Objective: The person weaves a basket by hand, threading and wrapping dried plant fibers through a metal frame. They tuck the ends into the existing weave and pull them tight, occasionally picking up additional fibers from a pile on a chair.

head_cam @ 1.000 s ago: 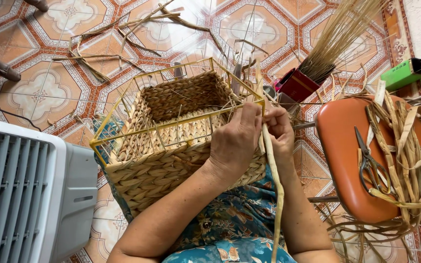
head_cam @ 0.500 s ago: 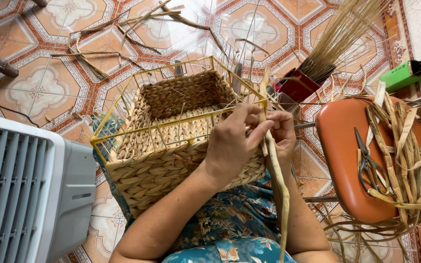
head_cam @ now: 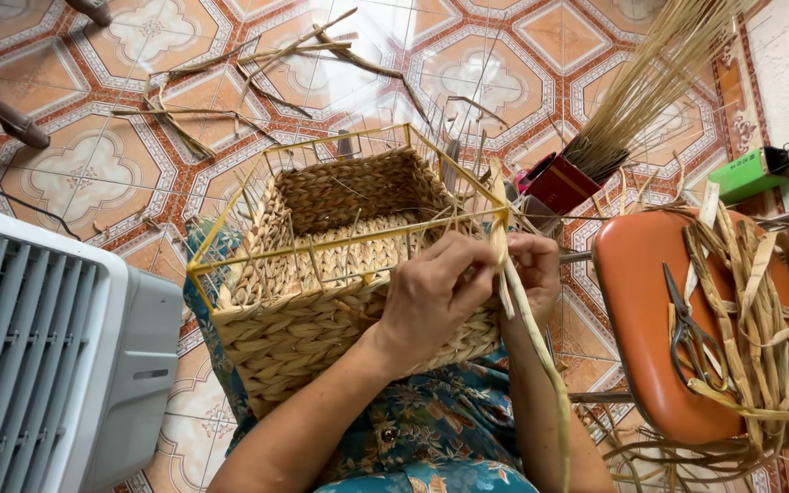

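Over patterned floor tiles (head_cam: 139,173), half-woven basket (head_cam: 321,301) on yellow frame, both hands' (head_cam: 431,292) grip pinching a straw strand (head_cam: 527,319).

basket (head_cam: 321,319): rectangular, half woven from pale tan plaited fibre over a yellow wire frame (head_cam: 340,260), lying tilted on the person's lap with its open mouth facing up and away; lower walls and bottom are woven, upper frame wires are bare. strand (head_cam: 531,319): long flat dried fibre, pale yellow-green, pinched at the basket's right corner between left hand (head_cam: 436,297) and right hand (head_cam: 536,274), loose end trailing down past the right forearm
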